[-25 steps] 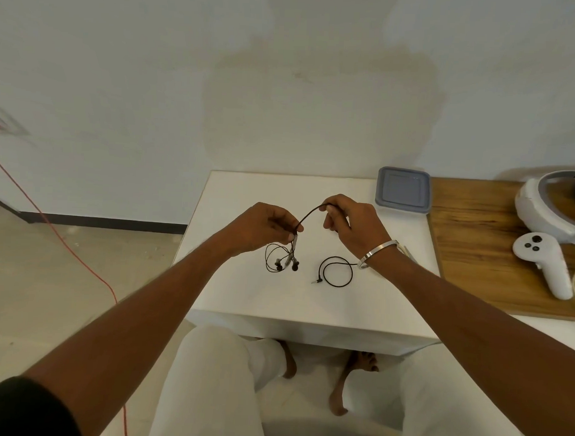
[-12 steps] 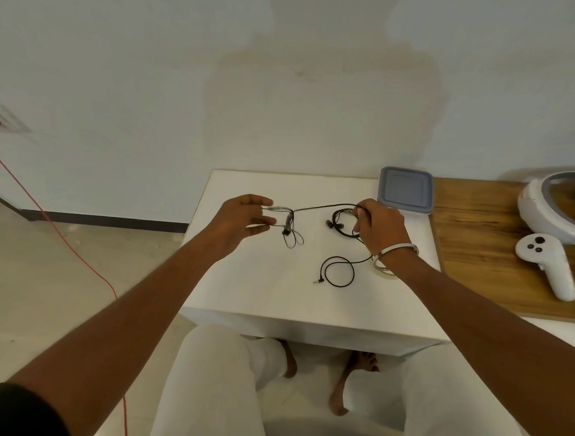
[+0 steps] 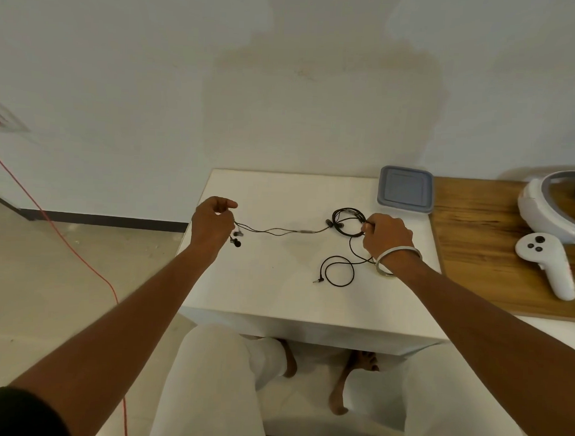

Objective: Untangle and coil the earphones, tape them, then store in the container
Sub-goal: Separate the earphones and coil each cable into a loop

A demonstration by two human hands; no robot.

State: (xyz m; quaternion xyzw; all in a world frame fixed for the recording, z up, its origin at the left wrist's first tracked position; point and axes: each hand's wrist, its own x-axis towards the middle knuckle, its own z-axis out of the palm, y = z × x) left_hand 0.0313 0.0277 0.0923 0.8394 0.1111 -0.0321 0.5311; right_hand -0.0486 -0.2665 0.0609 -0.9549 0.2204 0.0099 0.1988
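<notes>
Black wired earphones (image 3: 281, 231) stretch across the white table (image 3: 277, 299) between my hands. My left hand (image 3: 212, 223) pinches the earbud end at the table's left edge, with the buds dangling just below it. My right hand (image 3: 386, 236) grips a bunched loop of cable, and another loop ending in the jack plug (image 3: 316, 280) lies in front of it. A roll of clear tape (image 3: 382, 270) shows partly under my right wrist. The grey lidded container (image 3: 405, 193) sits at the table's back right corner.
A wooden board (image 3: 493, 257) to the right carries a white VR headset (image 3: 553, 210) and a white controller (image 3: 547, 262). A red cable (image 3: 67, 242) runs across the floor on the left. My knees are under the table's front edge.
My hands have moved apart, the left going left and the right going right, drawing the cable out into a line. The bunched loop now hangs from my right hand.
</notes>
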